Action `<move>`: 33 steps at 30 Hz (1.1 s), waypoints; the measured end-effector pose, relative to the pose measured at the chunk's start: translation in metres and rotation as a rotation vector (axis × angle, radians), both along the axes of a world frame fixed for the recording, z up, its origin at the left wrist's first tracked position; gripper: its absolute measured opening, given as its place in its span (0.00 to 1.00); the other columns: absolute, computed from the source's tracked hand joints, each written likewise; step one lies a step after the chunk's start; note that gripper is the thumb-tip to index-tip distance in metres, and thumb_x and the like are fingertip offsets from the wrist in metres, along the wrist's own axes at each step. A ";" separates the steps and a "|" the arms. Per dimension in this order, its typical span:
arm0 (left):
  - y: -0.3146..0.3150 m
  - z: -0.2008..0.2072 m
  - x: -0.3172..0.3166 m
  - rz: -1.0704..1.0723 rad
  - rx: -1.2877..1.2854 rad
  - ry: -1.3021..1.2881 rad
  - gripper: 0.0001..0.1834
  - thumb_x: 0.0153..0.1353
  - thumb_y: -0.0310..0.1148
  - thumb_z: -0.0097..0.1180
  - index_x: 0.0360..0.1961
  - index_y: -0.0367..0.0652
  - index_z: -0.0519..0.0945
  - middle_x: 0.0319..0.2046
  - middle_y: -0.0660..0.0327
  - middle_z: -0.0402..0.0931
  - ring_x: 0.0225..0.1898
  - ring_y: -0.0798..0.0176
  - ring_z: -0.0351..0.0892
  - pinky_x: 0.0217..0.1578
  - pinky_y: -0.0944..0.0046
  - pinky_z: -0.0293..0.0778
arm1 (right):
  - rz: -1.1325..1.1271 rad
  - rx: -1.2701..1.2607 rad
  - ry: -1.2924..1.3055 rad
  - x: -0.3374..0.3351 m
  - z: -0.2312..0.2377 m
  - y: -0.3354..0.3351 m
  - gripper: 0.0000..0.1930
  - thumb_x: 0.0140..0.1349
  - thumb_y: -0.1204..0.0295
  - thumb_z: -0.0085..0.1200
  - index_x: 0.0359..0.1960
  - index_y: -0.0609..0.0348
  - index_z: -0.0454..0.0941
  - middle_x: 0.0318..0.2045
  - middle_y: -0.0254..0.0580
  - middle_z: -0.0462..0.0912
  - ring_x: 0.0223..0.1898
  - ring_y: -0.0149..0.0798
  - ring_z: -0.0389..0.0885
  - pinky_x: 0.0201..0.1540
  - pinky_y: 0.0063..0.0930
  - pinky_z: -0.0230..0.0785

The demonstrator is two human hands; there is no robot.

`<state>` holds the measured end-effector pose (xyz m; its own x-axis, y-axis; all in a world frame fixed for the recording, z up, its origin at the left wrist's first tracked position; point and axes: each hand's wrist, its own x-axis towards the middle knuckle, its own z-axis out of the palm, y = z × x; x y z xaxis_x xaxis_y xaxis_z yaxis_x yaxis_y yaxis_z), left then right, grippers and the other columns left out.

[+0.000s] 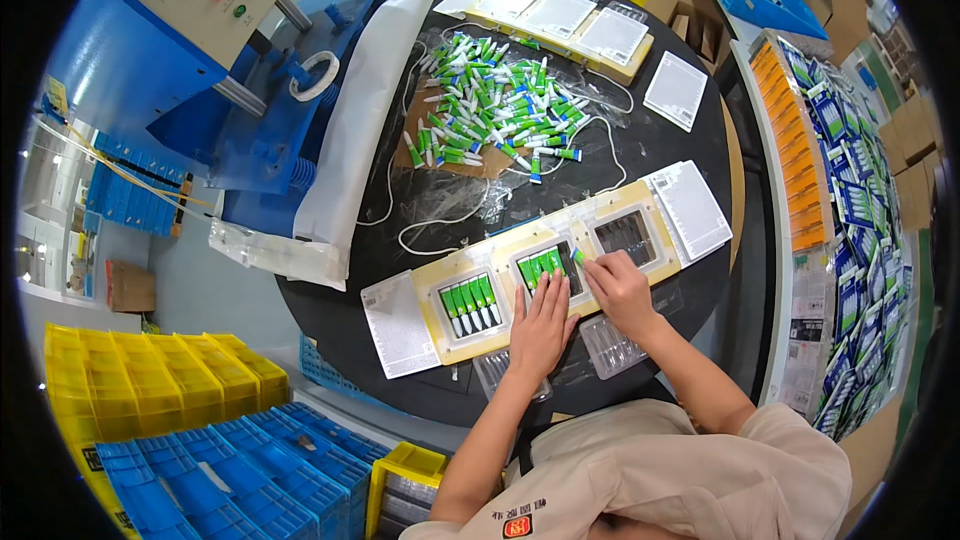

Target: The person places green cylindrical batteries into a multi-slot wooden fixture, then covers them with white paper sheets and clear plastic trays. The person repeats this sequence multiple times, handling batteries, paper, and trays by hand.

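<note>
A pale yellow packing jig [490,338] lies across the near side of the round black table. Its left opening holds a clear blister with a row of small green-and-white tubes [468,305]. Over the middle opening, my left hand [543,325] lies with fingers stretched on several tubes, partly hiding them. My right hand [622,292] pinches a small green tube [579,257] at that opening's right edge. The right opening holds a clear blister tray [625,238] without tubes. Printed white cards [400,330] lie at both ends of the jig. Clear blister trays [612,348] also lie below my hands.
A loose pile of green tubes [490,105] covers the table's middle. Behind it stands a second jig [630,62] with white cards. A blue machine [270,130] is at left, stacked yellow [150,380] and blue crates [240,480] at lower left, packed blister cards [860,240] at right.
</note>
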<state>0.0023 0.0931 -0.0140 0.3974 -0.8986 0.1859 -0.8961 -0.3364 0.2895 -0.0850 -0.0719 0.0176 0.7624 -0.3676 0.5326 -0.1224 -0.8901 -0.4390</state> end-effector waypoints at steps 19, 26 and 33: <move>0.002 0.009 0.002 -0.025 0.083 0.068 0.37 0.68 0.47 0.56 0.73 0.40 0.64 0.75 0.55 0.59 0.77 0.54 0.55 0.75 0.40 0.46 | 0.379 0.024 0.145 0.005 -0.007 -0.013 0.19 0.56 0.70 0.63 0.47 0.69 0.80 0.48 0.49 0.81 0.51 0.48 0.80 0.53 0.40 0.75; -0.062 0.036 0.062 0.239 -0.312 0.095 0.23 0.61 0.38 0.66 0.54 0.38 0.78 0.52 0.52 0.78 0.54 0.46 0.77 0.55 0.46 0.71 | 0.049 0.243 -0.011 0.090 -0.001 -0.126 0.09 0.59 0.72 0.65 0.38 0.63 0.81 0.37 0.47 0.80 0.43 0.54 0.80 0.44 0.43 0.75; -0.188 -0.006 0.165 0.441 -0.092 0.023 0.12 0.59 0.40 0.68 0.37 0.43 0.84 0.38 0.55 0.79 0.44 0.47 0.80 0.43 0.48 0.75 | 0.124 0.177 0.311 0.164 -0.036 -0.170 0.10 0.55 0.71 0.66 0.35 0.63 0.81 0.38 0.51 0.79 0.39 0.58 0.82 0.43 0.48 0.75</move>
